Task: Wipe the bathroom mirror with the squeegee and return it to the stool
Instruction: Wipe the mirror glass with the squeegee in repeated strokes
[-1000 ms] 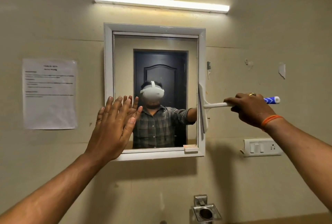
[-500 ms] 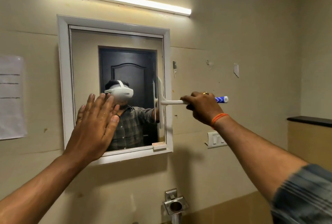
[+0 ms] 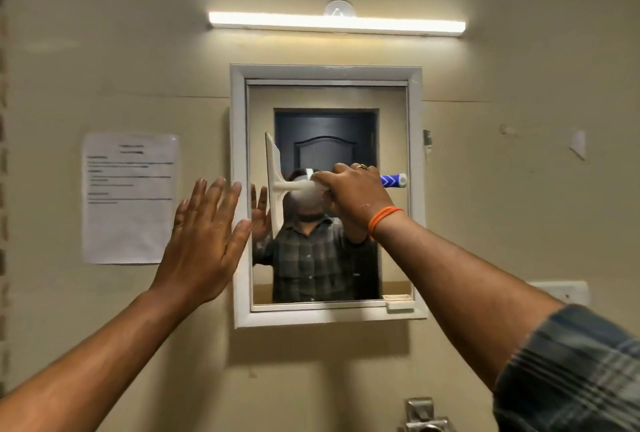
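A white-framed mirror point(image 3: 394, 112) hangs on the beige wall. My right hand point(image 3: 353, 196) grips the squeegee point(image 3: 275, 185) by its white and blue handle. The white blade stands upright against the glass near the mirror's left side. My left hand point(image 3: 204, 237) is flat with fingers spread, over the mirror's left frame edge and the wall beside it. The stool is out of view.
A tube light point(image 3: 336, 23) glows above the mirror. A printed paper sheet point(image 3: 130, 197) is stuck to the wall at left. A switch plate point(image 3: 568, 291) sits at right, partly behind my right arm. A metal fitting point(image 3: 424, 414) juts out below the mirror.
My right hand has carried the squeegee leftwards from the mirror's right frame across the glass to its left side. My left hand stays near the left frame. The view has swung.
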